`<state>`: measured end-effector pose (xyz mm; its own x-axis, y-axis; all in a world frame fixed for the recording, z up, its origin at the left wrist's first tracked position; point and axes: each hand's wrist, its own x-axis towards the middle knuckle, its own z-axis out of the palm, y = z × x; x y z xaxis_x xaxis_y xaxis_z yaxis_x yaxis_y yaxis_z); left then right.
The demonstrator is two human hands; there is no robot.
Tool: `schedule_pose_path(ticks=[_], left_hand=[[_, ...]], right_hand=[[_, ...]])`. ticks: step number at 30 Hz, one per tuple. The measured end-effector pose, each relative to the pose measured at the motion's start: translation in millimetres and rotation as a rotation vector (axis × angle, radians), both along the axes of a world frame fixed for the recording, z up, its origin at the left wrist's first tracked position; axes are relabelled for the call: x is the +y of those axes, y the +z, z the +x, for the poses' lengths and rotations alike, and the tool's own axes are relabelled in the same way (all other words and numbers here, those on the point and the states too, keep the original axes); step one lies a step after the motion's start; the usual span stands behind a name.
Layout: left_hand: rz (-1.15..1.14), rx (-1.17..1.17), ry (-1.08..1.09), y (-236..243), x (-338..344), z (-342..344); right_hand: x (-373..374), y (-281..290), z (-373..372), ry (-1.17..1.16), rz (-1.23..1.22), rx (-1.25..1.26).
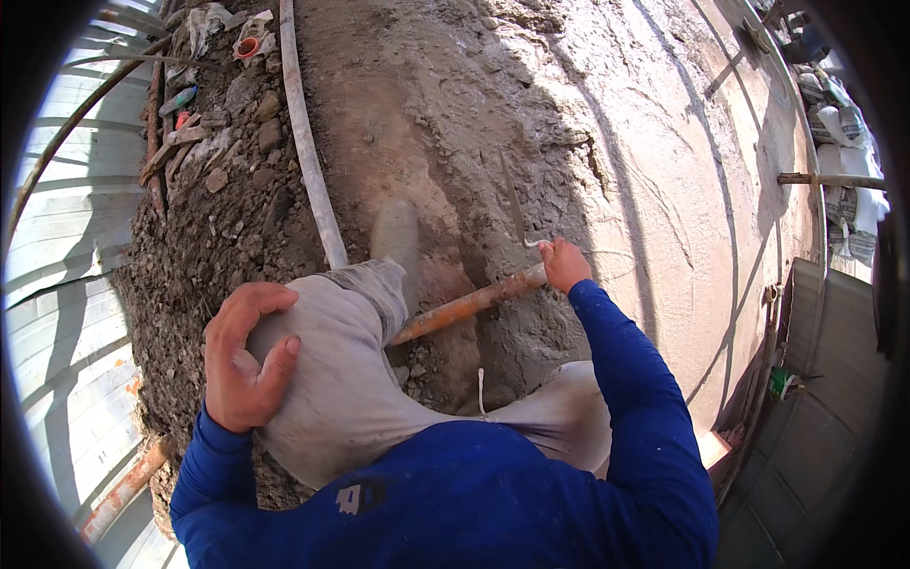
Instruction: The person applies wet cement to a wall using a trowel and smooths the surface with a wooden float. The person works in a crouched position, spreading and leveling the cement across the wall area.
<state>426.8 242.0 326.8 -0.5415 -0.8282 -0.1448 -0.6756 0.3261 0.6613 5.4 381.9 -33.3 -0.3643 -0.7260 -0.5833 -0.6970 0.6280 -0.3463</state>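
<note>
Trowel [514,201]: narrow blade seen nearly edge-on, bent pale shank; located at 1 o'clock against the mortar. Whether it touches cannot be determined.

Mortar [682,190]: wet, grey, spanning 12 to 3 o'clock; lumpy and ridged by the trowel, smoother and scored with curved lines toward 3.

Fence [76,247]: pale ribbed sheeting, 8 to 10 o'clock.

Soil [213,242]: dark, crumbly, stony, heaped between fence and pole.

Pole [308,142]: slender, grey-crusted, running from 11 o'clock to the left knee [318,365].

Sacks [846,180]: pale, slumped, between 2 and 3 o'clock.

Pipe [474,305]: round, rust-orange, lying obliquely across centre, obstructing the space between left leg and right hand.

Right hand [566,264]: fingers closed around the trowel's handle.

Left hand [251,356]: half open, fingers curved, resting on the knee at 8 o'clock, nothing gripped.
</note>
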Motion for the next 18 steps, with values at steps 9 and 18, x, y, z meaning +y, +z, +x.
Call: schedule_pose_path(ticks=[9, 18], left_hand=[[-0.016, -0.05, -0.014, 3.6, 0.6, 0.6], [-0.001, -0.087, 0.015, 0.3, -2.6, 8.0]], right_hand=[[-35.9, -13.1, 5.3, 0.187, 0.024, -0.032], [-19.6, -48.5, -20.8, 0.105, 0.066, -0.006]])
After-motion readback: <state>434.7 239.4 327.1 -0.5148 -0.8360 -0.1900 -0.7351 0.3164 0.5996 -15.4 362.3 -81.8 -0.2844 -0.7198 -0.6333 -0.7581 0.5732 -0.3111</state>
